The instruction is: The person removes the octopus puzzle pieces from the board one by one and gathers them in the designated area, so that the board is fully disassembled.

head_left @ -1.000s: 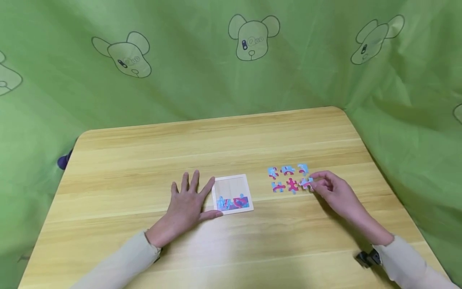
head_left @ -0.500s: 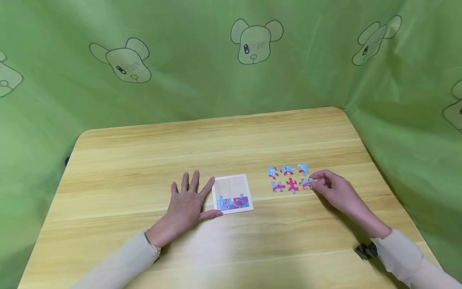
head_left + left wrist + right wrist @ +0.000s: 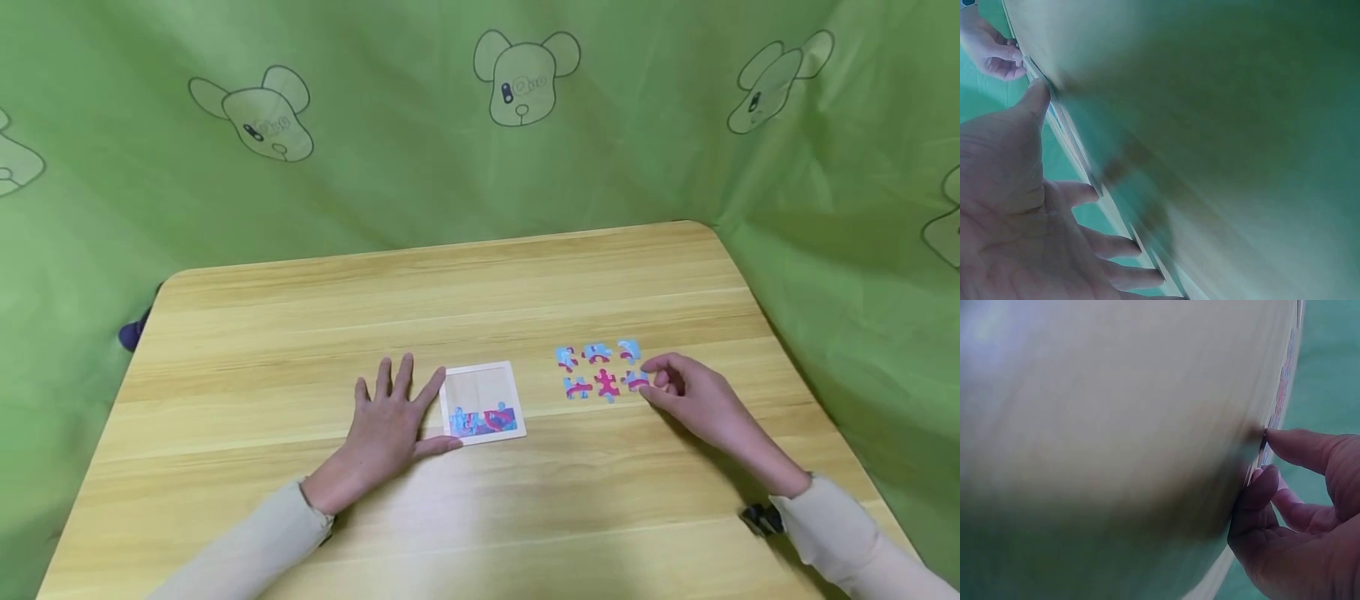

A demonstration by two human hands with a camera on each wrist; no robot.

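My left hand [image 3: 384,425] lies spread on the table, thumb and index fingertip against the left side of a small square wooden puzzle frame [image 3: 518,392]. Joined blue, pink and purple puzzle pieces [image 3: 483,422] fill the frame's lower part, and its upper part shows bare wood. To the right, my right hand [image 3: 693,398] pinches the right-hand piece [image 3: 635,381] of the lower row between thumb and index finger, the piece level with its neighbours. In the right wrist view the thumb [image 3: 1304,449] meets the piece's edge, close over the tabletop.
Left of that piece lie a pink puzzle piece [image 3: 607,384] and a blue-pink one [image 3: 577,388]. Behind them runs another row of loose pieces [image 3: 597,353]. Green curtain [image 3: 420,167] with bear-head drawings surrounds the back and sides of the wooden table [image 3: 360,308].
The right thumb and index finger have spread slightly around the puzzle piece, which has turned a little and shifted slightly. The left hand and the frame stay in place.
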